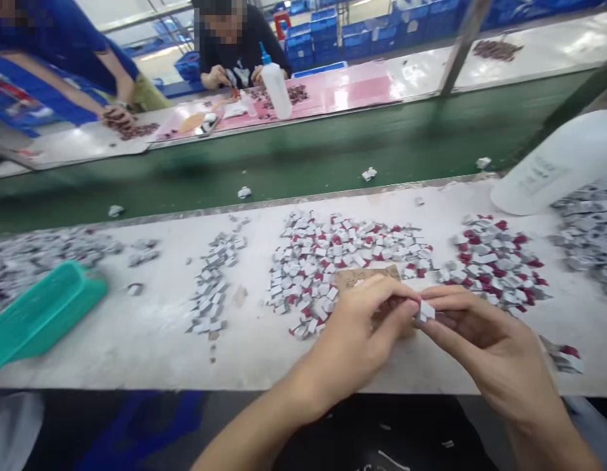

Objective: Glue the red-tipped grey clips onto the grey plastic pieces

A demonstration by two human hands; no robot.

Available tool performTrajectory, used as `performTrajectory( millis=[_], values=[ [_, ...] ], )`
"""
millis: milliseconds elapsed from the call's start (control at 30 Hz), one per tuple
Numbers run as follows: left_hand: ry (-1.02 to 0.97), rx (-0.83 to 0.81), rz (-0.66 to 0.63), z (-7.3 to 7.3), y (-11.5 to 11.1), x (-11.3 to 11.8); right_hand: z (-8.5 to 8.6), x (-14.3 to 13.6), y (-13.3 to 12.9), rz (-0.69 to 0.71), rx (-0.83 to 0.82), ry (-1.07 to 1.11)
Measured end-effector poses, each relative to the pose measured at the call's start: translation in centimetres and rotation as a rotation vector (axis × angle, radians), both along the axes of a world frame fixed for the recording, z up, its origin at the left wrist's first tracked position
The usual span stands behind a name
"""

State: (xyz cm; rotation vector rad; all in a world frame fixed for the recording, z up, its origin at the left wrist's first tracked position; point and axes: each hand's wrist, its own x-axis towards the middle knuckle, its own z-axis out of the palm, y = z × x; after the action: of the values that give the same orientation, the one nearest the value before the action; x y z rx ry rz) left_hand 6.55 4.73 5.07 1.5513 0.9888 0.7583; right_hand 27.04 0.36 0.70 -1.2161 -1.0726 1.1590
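Observation:
Between my two hands is a small white-and-grey piece, pinched by the fingertips of both. My left hand reaches it from the left, thumb and forefinger together at its edge. From the right, my right hand has thumb and forefinger on the same piece. Behind my left hand lies a brown block, partly covered. A wide pile of white and dark-red pieces spreads to the left of the hands, and a second such pile lies beyond my right hand.
A teal scoop lies at the left beside a grey pile. A narrow pile is left of centre. A large white bottle is at the right. Across the green conveyor belt, two people handle small brown pieces near another bottle.

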Motion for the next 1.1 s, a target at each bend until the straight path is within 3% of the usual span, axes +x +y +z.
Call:
performTrajectory(
  millis=[133,200,267,400,500,567,733,933,1100],
  values=[
    [0.047,-0.121,0.072,-0.8,-3.6,-2.3,-0.4,-0.2,-1.9,0.19,0.007,-0.223],
    [0.099,-0.086,0.158,-1.6,-4.9,-4.3,-0.9,0.2,-2.6,0.213,0.029,-0.336],
    [0.252,0.011,0.35,-2.7,-5.9,-7.2,-1.5,0.8,-3.1,0.138,0.039,-0.444],
    [0.769,0.198,0.781,-5.7,-7.1,-14.6,-2.8,2.0,-3.9,-0.134,-0.064,-0.571],
    [1.049,0.284,0.863,-7.7,-7.8,-19.2,-3.5,2.1,-4.3,-0.193,-0.123,-0.563],
    [1.11,0.293,0.859,-8.3,-8.0,-20.9,-3.6,1.5,-4.4,-0.178,-0.12,-0.518],
    [1.039,0.267,0.851,-7.8,-7.7,-21.1,-3.1,-0.8,-3.5,-0.101,-0.025,-0.44],
    [0.635,-0.094,0.837,-7.7,-7.1,-18.5,-2.5,-2.8,-1.4,-0.024,0.142,-0.503],
    [0.598,-0.219,0.796,-8.2,-7.1,-18.8,-2.5,-3.2,-0.3,0.016,0.212,-0.573]
  ],
)
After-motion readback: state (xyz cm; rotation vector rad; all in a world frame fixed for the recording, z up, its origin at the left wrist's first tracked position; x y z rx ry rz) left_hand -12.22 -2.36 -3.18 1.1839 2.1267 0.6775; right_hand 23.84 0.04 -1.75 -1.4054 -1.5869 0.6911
